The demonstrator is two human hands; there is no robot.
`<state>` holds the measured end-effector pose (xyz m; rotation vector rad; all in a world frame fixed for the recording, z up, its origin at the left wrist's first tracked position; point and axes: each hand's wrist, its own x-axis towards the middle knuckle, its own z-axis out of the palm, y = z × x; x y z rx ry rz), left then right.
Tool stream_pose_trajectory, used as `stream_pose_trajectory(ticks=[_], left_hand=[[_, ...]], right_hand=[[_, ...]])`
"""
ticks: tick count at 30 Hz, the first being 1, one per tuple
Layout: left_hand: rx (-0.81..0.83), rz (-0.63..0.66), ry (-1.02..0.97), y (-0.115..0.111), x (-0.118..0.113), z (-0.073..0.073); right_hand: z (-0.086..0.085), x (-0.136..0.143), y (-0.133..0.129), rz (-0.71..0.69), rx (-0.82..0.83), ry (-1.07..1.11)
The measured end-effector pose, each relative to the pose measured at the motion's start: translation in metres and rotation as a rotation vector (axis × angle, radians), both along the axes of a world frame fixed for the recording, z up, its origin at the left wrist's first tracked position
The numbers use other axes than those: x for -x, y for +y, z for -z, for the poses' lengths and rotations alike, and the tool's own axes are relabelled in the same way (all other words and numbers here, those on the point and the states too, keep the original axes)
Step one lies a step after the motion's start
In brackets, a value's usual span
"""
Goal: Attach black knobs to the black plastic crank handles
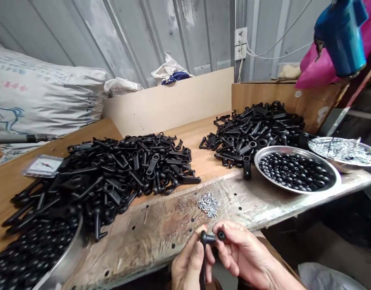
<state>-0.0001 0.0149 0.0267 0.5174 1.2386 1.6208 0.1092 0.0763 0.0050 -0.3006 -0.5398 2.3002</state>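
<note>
While the left hand point(187, 264) holds a black crank handle point(202, 257) upright over the near edge of the workbench point(155, 237), the right hand point(248, 249) has a small black knob point(222, 235) beside the handle's short side post point(210, 238). The left fingers are closed around the flat arm of the handle, with the thumb pressed along it; the right thumb and forefinger are pinching the knob, and the other right fingers are loosely bent. Whether the post already touches the knob, I cannot tell, because the fingertips cover this place and it is rather small. Just beyond the hands lies a little heap of silvery pins point(208, 204). A large pile of black handles point(133, 161) is to the left, another pile point(260, 125) farther back to the right, and near that one stands a metal bowl point(297, 189) with round black knobs. The handle looks light and stiff, probably of hard plastic, not fragile, and the long arm seems the best place to take hold of it. The knob should be light too, but its smooth round side may slip or roll, so it is better gripped across its sides, by two fingertips, with its hole left free.
</note>
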Motion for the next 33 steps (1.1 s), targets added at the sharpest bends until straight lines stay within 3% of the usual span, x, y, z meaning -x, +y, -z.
stream_pose_trajectory(ticks=[6, 10, 15, 19, 27, 33], left_hand=[[0.059, -0.037, 0.208, -0.002, 0.003, 0.019], [0.066, -0.064, 0.283, -0.001, 0.003, 0.023], [0.056, -0.063, 0.148, 0.000, 0.002, 0.016], [0.054, 0.041, -0.047, 0.000, 0.003, 0.006], [0.057, 0.197, -0.178, -0.003, -0.002, 0.004], [0.065, 0.123, -0.096, -0.006, -0.003, 0.009]], right_hand=[[0.007, 0.003, -0.005, 0.009, -0.020, -0.014], [0.006, 0.005, -0.006, 0.039, 0.011, 0.003], [0.002, -0.004, -0.004, -0.030, -0.078, -0.021], [0.000, -0.018, 0.001, -0.070, -0.134, -0.111], [-0.005, -0.023, 0.007, 0.090, -0.266, -0.321], [-0.006, -0.006, 0.004, 0.061, -0.105, -0.177]])
